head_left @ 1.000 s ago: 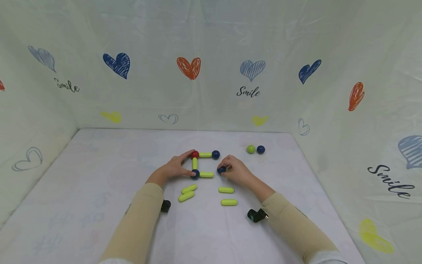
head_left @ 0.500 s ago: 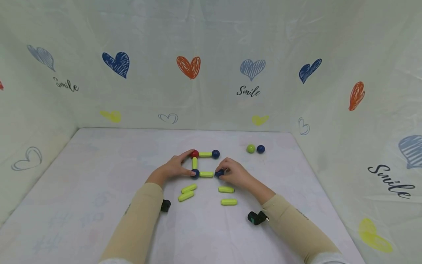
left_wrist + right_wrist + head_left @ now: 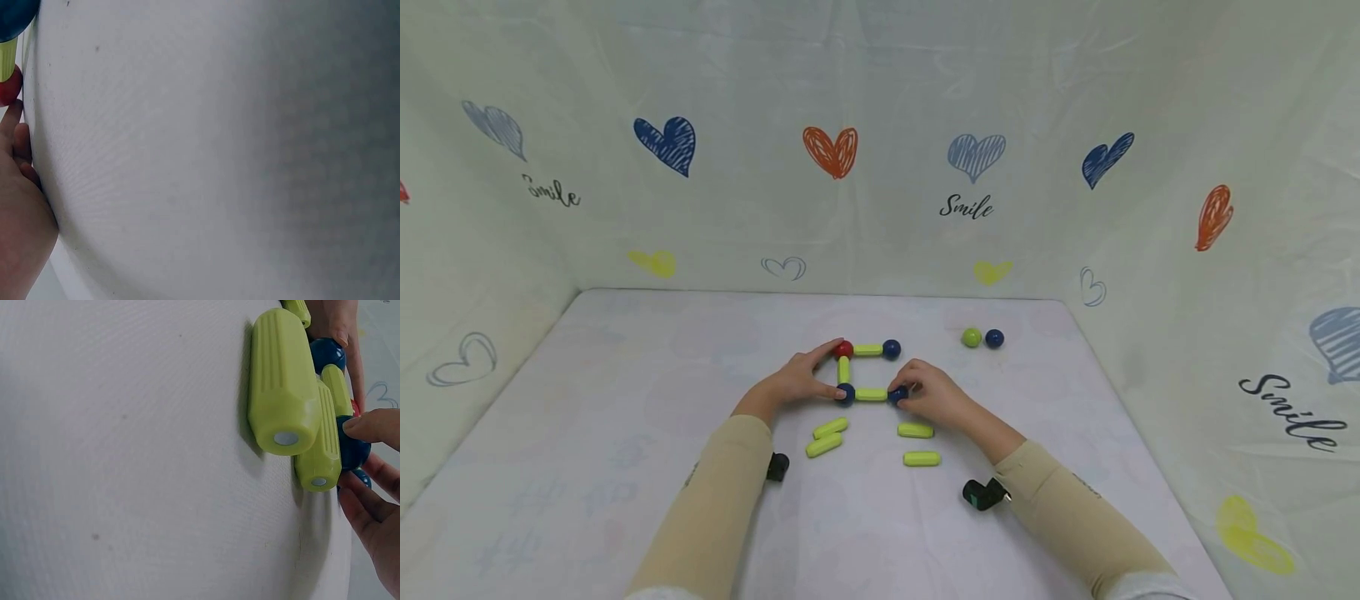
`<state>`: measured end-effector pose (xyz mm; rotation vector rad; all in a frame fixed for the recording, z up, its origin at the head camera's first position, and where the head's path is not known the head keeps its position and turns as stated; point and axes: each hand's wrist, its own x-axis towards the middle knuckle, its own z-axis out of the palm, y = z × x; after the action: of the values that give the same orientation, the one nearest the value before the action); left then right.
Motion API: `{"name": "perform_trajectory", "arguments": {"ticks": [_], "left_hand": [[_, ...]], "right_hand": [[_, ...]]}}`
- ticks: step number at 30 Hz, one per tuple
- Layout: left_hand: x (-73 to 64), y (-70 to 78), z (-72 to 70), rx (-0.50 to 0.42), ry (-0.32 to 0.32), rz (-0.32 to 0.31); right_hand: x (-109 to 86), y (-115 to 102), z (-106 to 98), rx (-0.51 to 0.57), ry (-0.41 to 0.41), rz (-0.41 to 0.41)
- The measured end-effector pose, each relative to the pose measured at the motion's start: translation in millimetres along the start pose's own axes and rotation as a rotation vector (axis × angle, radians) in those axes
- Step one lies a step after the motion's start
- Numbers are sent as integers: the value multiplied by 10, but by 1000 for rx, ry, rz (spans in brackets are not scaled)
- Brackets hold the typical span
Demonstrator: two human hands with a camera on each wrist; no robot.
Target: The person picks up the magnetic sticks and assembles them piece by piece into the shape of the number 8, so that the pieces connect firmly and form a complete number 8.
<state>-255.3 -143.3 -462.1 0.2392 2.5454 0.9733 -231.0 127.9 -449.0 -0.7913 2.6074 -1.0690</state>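
My left hand (image 3: 793,377) spans the left side of a U-shaped figure of magnetic balls and yellow-green rods. Its thumb rests on a blue ball (image 3: 847,400) and its index fingertip touches a red ball (image 3: 846,351). An upright rod (image 3: 844,371) joins those two. From the red ball, a far rod (image 3: 868,350) runs right to another blue ball (image 3: 891,349). My right hand (image 3: 934,392) pinches a third blue ball (image 3: 354,448) between thumb and fingers, at the right end of the near rod (image 3: 871,394). The left wrist view catches only part of the figure.
Two loose rods (image 3: 830,428) lie together in front of the left hand. Another pair, a rod (image 3: 915,431) and one nearer rod (image 3: 921,459), lies by the right wrist. A green ball (image 3: 972,337) and a blue ball (image 3: 994,338) sit at the back right.
My right hand has moved slightly left and nearer, bringing its blue ball against the end of the near rod; a gap showed between them earlier. The left hand has stayed in place.
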Motion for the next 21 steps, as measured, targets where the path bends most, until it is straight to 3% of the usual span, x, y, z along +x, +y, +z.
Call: {"name": "perform_trajectory", "arguments": {"ticks": [21], "left_hand": [[9, 5, 1, -7, -1, -19]], "right_hand": [[61, 78, -13, 18, -1, -34]]}}
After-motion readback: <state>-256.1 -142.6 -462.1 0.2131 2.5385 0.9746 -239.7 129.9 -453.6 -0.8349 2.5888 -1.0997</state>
